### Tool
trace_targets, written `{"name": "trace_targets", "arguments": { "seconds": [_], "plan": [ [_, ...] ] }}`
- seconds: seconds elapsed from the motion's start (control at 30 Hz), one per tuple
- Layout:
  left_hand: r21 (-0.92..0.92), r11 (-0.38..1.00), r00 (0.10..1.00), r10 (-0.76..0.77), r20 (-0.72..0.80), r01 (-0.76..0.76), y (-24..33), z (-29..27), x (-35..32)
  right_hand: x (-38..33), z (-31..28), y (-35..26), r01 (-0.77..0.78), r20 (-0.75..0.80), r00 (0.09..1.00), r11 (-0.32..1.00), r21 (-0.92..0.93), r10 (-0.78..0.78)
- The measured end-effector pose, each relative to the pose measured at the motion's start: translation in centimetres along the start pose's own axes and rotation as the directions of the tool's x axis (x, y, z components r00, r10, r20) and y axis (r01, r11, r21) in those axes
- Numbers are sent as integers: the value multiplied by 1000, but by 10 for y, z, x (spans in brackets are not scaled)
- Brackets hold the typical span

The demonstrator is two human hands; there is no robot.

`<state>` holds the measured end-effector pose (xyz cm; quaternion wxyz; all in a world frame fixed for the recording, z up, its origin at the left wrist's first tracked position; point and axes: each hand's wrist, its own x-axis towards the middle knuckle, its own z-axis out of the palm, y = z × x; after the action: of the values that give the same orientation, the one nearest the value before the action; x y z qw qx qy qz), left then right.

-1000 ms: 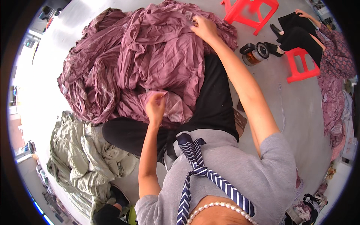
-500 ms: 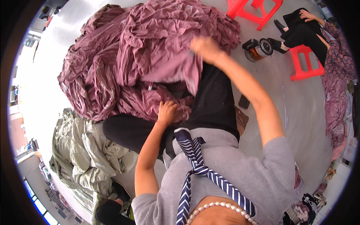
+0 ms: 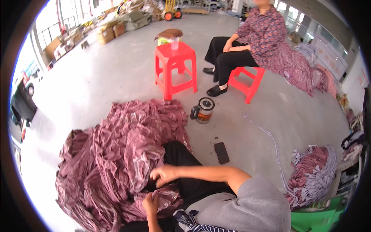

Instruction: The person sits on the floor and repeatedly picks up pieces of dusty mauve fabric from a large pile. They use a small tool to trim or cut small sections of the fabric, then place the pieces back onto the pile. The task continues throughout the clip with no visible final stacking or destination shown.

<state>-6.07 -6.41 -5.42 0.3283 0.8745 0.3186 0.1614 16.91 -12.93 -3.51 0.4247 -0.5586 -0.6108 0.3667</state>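
Note:
A big crumpled heap of mauve cloth [image 3: 116, 154] spreads on the floor in front of me, partly over my crossed legs in black trousers [image 3: 189, 170]. My left hand [image 3: 150, 203] is closed on a fold of this cloth near my lap. Just beyond it, my right hand [image 3: 165, 174] lies against the edge of the heap, its fingers bent down and pressed together. What sits between those fingertips is too small and blurred to make out.
A glass teapot [image 3: 203, 111] and a black phone [image 3: 221, 152] lie right of the heap. Beyond stands a red stool [image 3: 176, 65] with a cup. A person [image 3: 247, 46] sits on another red stool [image 3: 247, 81]. Cut strips [image 3: 313, 174] are piled at right, by a pale cord [image 3: 272, 137].
The view has swung up and rightward, showing the seated person and the room. My right hand, raised and blurred out beyond the lap before, has come back close to my left hand.

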Motion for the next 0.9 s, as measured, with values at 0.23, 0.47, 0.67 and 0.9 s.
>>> {"name": "trace_targets", "arguments": {
  "seconds": [0.23, 0.47, 0.67, 0.9],
  "plan": [
    [-55, 998, 1000, -21, 18, 22, 7, -21, 20, -27, 80, 12, -232, -58, 972, 964, -130, 226],
    [150, 930, 940, 318, 125, -335, 6, -38, -6, -39, 34, -26, -294, 186, 948, 935, 196, 259],
    [209, 972, 988, 128, -91, -106, -57, -31, -18, -68, 0, -73, -343, 375, 905, 867, 361, 202],
    [-183, 976, 900, 31, -434, -122, 38, -107, 19, -90, -38, -67, -279, 225, 953, 880, 386, 203]
  ]
}}
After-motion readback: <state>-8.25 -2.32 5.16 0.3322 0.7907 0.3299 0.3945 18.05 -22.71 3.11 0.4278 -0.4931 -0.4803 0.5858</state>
